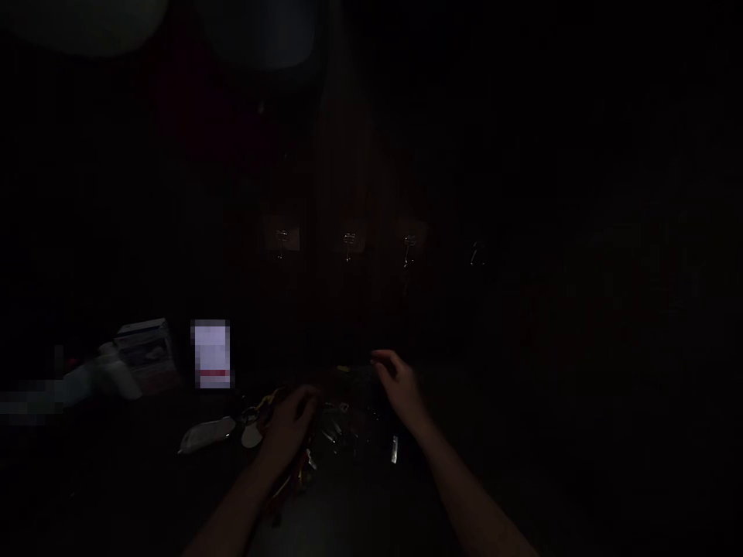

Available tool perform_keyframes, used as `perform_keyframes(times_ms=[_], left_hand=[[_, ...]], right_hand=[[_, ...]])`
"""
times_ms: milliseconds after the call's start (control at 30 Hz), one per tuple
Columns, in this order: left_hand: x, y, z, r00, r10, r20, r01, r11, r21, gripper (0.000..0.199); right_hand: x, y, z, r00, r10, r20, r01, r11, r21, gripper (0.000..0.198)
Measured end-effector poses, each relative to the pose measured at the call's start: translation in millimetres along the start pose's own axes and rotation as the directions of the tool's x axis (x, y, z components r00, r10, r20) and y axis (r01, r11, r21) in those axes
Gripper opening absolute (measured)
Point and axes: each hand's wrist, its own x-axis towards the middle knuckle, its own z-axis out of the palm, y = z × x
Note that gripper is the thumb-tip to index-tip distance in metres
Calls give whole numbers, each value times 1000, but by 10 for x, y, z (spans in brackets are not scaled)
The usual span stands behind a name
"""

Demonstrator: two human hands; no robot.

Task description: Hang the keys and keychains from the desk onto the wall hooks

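Scene very dark. Left hand [292,428] rests palm-down, fingers curled loosely on a pile of keys [333,433]; whether it grips them cannot be told. Right hand [400,387] hovers just behind the pile, fingers bent, slightly apart, holding nothing. White boxes [148,352] stand well left of the pile.

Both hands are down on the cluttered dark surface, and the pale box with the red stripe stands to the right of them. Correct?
Not quite. In the head view the pale box stands to the left of the left hand and right hand, not the right. Both hands are down among the clutter.
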Motion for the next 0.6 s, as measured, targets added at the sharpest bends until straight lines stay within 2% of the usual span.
perform_keyframes(times_ms=[133,300,400,600], left_hand=[[-3,-1,2,999,32,-16,-32,999,-3,23],[8,-69,21,998,66,8,-66,998,-3,27],[7,-84,28,997,75,28,-75,997,11,28],[-1,-40,29,994,101,45,-102,994,25,24]], right_hand=[[-145,47,106,984,-44,175,91,957,-274,22],[-250,66,164,956,4,294,170,807,-565,28],[-274,77,170,949,19,314,195,750,-633,30],[-293,162,201,927,7,374,259,709,-656,36]])
